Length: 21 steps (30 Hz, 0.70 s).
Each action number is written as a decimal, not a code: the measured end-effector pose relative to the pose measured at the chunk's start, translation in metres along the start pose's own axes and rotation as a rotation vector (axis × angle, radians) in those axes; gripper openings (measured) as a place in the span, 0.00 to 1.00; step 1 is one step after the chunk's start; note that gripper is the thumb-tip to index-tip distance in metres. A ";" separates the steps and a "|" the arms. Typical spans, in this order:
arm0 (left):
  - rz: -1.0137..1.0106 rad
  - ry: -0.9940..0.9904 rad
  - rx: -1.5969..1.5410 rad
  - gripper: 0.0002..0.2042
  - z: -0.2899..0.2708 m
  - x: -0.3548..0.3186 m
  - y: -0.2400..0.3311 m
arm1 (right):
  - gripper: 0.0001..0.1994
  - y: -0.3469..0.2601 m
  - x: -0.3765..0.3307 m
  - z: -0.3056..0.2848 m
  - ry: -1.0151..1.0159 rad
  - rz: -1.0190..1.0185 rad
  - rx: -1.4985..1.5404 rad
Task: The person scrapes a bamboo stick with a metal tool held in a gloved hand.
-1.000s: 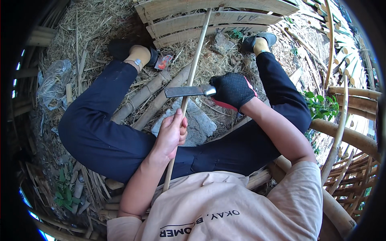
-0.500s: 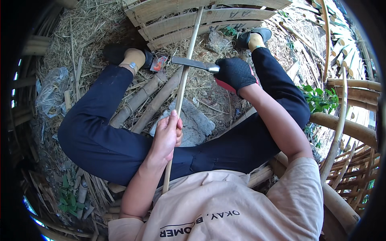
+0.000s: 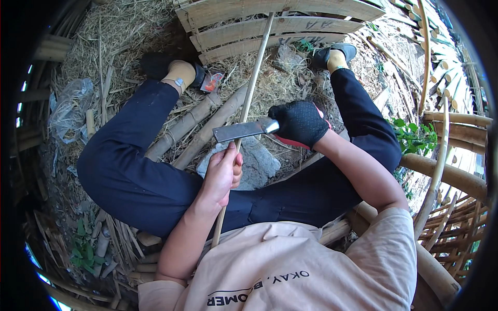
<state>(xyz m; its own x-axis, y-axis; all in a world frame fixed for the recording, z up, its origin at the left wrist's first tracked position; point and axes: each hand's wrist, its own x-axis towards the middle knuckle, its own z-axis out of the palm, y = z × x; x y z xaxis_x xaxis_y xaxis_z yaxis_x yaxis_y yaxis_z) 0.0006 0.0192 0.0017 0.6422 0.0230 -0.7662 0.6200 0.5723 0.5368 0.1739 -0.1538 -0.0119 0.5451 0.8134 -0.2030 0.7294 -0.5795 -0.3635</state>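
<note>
Long thin pale bamboo strip run lengthwise between spread legs, far end against slatted bamboo panel. Bare left hand wrapped round strip, steadying. Black-gloved right hand gripped around flat grey steel cleaver, blade laid crosswise on strip for shaving.

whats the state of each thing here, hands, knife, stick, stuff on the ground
left hand: bare, closed around the bamboo strip
right hand: black glove on, closed on the knife handle
bamboo strip: long, thin, far end toward the slatted panel
knife: blade flat across the strip above the left hand
slatted panel: lying on straw
plastic bag: crumpled
</note>
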 end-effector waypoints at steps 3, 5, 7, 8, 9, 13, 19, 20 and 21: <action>0.015 0.007 0.040 0.20 0.002 0.000 0.000 | 0.11 0.002 0.002 0.006 -0.034 0.001 0.011; 0.046 0.012 0.079 0.20 0.002 0.001 -0.003 | 0.10 0.000 0.003 0.005 -0.055 0.039 -0.022; 0.054 0.007 0.080 0.20 0.001 0.000 -0.004 | 0.10 -0.005 0.003 0.000 -0.089 0.085 -0.029; 0.058 0.002 0.085 0.20 0.001 0.000 -0.003 | 0.09 -0.002 0.003 0.002 -0.063 0.079 -0.023; 0.055 0.003 0.091 0.20 0.002 0.000 -0.003 | 0.10 0.004 0.003 0.006 -0.037 0.073 -0.016; 0.053 0.009 0.095 0.20 0.005 0.000 -0.001 | 0.11 0.015 0.005 0.007 0.008 0.059 -0.035; 0.058 -0.020 0.077 0.20 0.001 -0.003 -0.004 | 0.10 0.018 0.011 -0.001 0.069 0.178 -0.010; 0.054 -0.033 0.076 0.20 0.001 -0.004 -0.005 | 0.10 0.026 0.012 -0.003 0.117 0.232 0.002; 0.047 -0.026 0.082 0.20 0.001 -0.005 -0.005 | 0.10 0.040 0.014 -0.012 0.120 0.229 -0.104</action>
<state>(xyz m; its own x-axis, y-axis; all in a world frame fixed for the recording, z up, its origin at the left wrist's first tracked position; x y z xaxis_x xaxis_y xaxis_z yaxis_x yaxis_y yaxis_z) -0.0054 0.0153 0.0028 0.6821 0.0260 -0.7308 0.6233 0.5019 0.5996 0.2155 -0.1662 -0.0184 0.7412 0.6524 -0.1581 0.6166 -0.7547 -0.2240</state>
